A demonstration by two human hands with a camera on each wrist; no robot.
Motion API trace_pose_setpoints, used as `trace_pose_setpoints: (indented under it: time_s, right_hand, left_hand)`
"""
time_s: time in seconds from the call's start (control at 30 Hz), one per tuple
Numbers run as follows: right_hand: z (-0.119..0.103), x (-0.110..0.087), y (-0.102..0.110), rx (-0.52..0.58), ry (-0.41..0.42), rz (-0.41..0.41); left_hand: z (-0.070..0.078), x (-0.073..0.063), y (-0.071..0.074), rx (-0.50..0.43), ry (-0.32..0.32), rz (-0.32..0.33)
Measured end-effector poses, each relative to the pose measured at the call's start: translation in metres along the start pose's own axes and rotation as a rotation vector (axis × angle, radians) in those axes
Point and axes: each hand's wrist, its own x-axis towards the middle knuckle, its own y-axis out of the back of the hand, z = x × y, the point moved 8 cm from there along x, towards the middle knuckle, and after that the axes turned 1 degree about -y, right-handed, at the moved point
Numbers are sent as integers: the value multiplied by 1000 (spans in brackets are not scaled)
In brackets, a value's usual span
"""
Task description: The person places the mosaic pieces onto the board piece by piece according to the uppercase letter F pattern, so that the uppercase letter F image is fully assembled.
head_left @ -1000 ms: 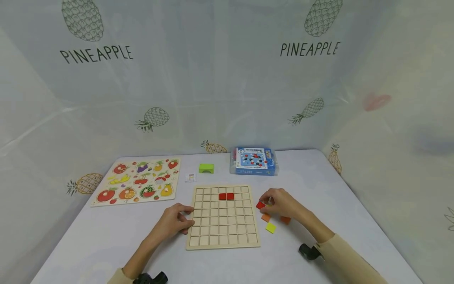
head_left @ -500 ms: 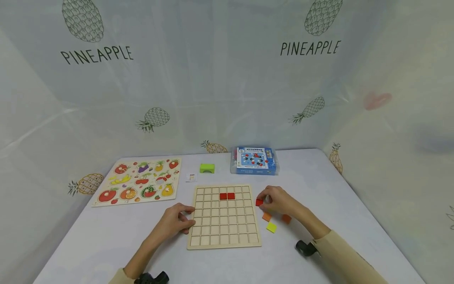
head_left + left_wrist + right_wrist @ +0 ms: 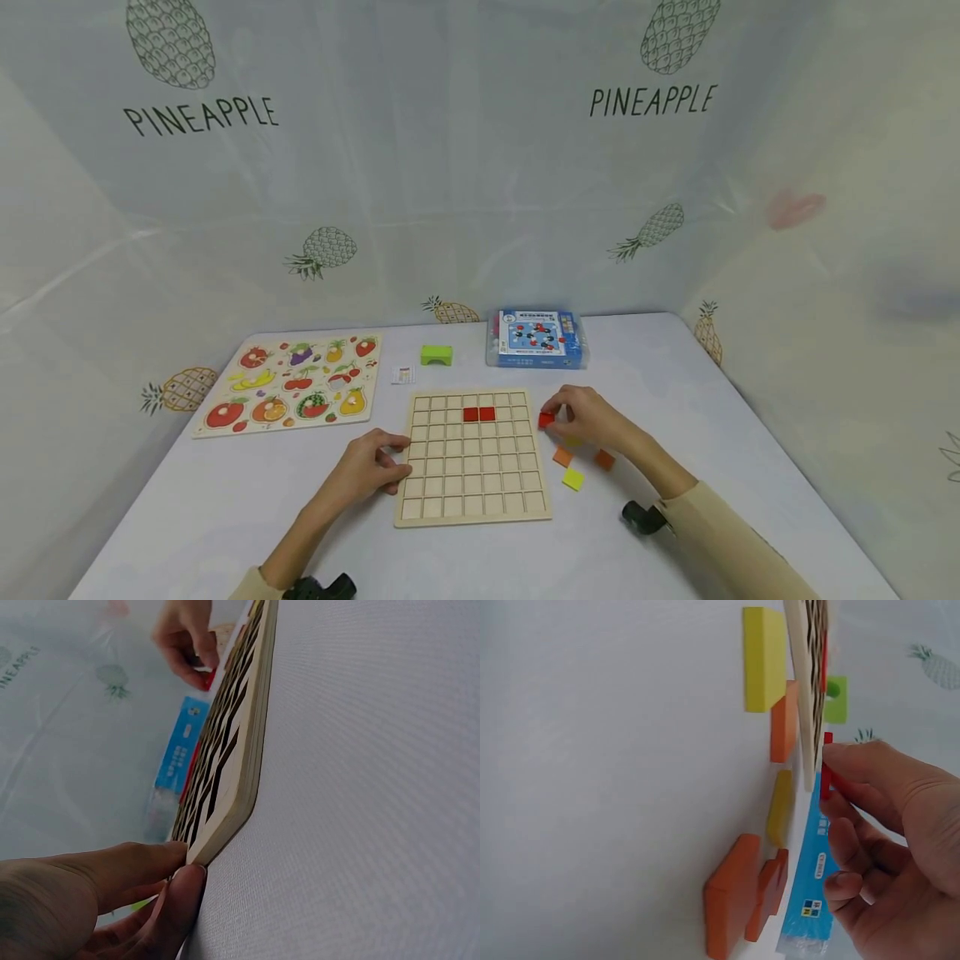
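My right hand [image 3: 588, 417] pinches a red square tile [image 3: 546, 421] between thumb and fingers, just off the right side of the wooden grid board [image 3: 471, 471]. In the right wrist view the tile [image 3: 826, 782] shows as a thin red edge at the fingertips. Two red tiles [image 3: 479, 414] sit side by side in cells of the board's second row from the back. My left hand [image 3: 367, 465] touches the board's left edge with thumb and forefinger apart along it; the left wrist view has these fingertips [image 3: 189, 881] right at the rim.
Orange tiles [image 3: 604, 460] and yellow tiles [image 3: 573, 479] lie right of the board, partly under the right hand. Behind stand a blue box [image 3: 536, 340], a green arch block [image 3: 437, 356] and a small printed card [image 3: 403, 375]. A fruit puzzle board [image 3: 288, 383] lies back left.
My right hand has moved slightly away from me, bringing the red tile back along the board's right side and uncovering more of the orange tiles. The left hand stays at the edge.
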Motion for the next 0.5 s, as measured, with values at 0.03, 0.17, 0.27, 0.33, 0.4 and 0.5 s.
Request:
trace_pose_setpoints:
  time_s: [0.03,0.17,0.27,0.33,0.4,0.5]
  right_hand:
    - [-1,1,1,-2,2,3]
    - [-10,6,6,5,33,17]
    - [-19,11,8,12,77,25]
    - [-25,15,9,20,97,31]
    - [-31,20,8,24,117,34]
    - [-39,27,4,16,146,37]
  left_hand:
    - [0,0,0,-3,1,0]
    - [0,0,-1,-6,0,-1]
    - [0,1,-1,-5,-2,-4]
    - [0,1,0,-2,-2,-2]
    - [0,1,1,4,0,2]
    - [-1,1,0,2,10,1]
